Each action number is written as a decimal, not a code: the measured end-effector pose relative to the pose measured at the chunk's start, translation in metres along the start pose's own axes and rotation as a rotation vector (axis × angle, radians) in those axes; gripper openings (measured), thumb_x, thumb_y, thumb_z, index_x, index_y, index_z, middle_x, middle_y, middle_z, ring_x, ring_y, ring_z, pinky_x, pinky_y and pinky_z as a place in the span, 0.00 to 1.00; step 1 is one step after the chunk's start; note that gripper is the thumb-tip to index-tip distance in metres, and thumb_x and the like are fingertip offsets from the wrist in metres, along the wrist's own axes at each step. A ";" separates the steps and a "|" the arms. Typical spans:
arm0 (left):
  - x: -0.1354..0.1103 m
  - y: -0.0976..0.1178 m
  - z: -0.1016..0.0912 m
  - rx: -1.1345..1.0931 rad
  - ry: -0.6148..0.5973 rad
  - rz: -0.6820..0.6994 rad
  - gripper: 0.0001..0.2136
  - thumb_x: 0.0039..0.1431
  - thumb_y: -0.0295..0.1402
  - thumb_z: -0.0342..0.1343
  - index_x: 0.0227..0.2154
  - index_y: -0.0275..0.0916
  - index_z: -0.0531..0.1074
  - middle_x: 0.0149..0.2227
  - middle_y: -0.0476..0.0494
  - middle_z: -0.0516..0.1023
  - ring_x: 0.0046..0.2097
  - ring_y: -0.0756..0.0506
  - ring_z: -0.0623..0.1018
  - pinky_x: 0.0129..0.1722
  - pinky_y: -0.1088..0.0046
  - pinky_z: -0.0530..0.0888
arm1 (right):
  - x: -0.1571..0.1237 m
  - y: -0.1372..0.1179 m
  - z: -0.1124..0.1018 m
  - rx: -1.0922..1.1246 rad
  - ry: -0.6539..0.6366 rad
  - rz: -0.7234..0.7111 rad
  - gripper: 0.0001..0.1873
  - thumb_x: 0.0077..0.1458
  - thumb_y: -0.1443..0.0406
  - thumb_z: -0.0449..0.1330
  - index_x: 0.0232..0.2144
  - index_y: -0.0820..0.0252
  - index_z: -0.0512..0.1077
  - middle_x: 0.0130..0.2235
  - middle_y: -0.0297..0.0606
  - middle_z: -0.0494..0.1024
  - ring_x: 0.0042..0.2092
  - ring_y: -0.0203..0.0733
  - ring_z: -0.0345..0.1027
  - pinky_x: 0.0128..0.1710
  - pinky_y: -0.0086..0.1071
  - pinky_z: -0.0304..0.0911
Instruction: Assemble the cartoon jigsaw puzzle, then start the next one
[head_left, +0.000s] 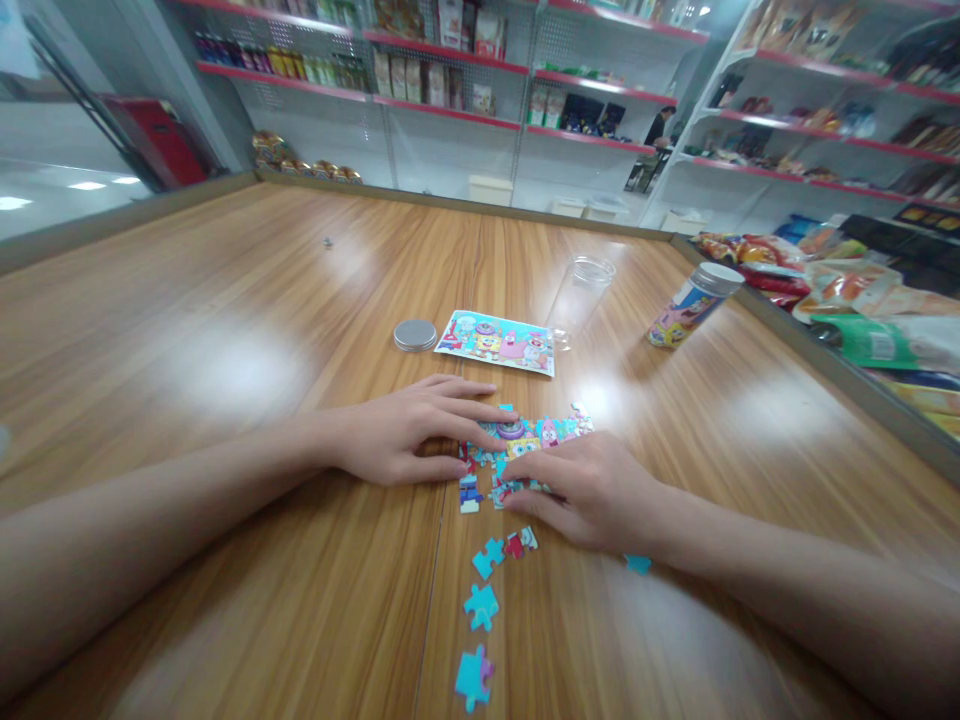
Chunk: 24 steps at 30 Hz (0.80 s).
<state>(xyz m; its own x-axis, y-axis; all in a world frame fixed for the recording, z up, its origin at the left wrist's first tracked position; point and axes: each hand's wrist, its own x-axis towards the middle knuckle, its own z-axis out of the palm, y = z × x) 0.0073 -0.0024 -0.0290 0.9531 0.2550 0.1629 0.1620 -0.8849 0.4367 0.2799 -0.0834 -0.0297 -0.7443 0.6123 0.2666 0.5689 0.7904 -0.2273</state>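
A partly joined jigsaw puzzle (527, 446) with cartoon figures lies on the table between my hands. My left hand (409, 430) rests flat at its left side, fingers spread, fingertips touching the upper and left pieces. My right hand (585, 485) covers the lower right of the puzzle. Its thumb and index finger pinch a puzzle piece (498, 492) at the lower edge, partly hidden by the fingers. Nearer to me lie loose pieces: a red and white one (520, 542) and blue ones (481, 606). Another blue piece (637, 564) shows beneath my right wrist.
Beyond the puzzle are a picture card (496, 345), a round metal lid (415, 335) and a tilted-looking clear jar (581, 300). A printed canister (691, 306) stands at right. Packaged goods (847, 285) lie past the table's right edge; stocked shelves (450, 110) line the back.
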 end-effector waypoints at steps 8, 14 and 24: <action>0.001 -0.001 0.001 0.019 -0.017 -0.004 0.21 0.67 0.39 0.56 0.62 0.52 0.67 0.69 0.50 0.61 0.72 0.34 0.53 0.69 0.49 0.54 | -0.001 0.000 0.002 0.087 0.028 -0.036 0.09 0.65 0.65 0.57 0.43 0.56 0.78 0.29 0.32 0.81 0.28 0.35 0.73 0.28 0.29 0.55; 0.002 -0.001 0.001 0.015 -0.012 -0.007 0.21 0.67 0.39 0.56 0.62 0.51 0.68 0.69 0.49 0.61 0.72 0.34 0.54 0.68 0.49 0.55 | -0.002 -0.004 0.003 0.107 0.123 0.013 0.08 0.61 0.65 0.59 0.39 0.60 0.78 0.24 0.33 0.78 0.24 0.34 0.70 0.25 0.29 0.54; 0.002 -0.001 0.002 0.006 0.009 0.002 0.21 0.66 0.39 0.57 0.61 0.51 0.69 0.68 0.48 0.63 0.72 0.34 0.55 0.68 0.50 0.55 | 0.000 -0.007 0.005 0.111 0.078 0.009 0.11 0.63 0.66 0.58 0.43 0.57 0.79 0.27 0.34 0.81 0.26 0.34 0.73 0.25 0.28 0.55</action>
<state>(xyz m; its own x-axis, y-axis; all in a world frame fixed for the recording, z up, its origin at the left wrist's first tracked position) 0.0097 -0.0017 -0.0314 0.9512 0.2564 0.1717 0.1616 -0.8880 0.4306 0.2739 -0.0890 -0.0331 -0.7076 0.6222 0.3348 0.5298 0.7807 -0.3313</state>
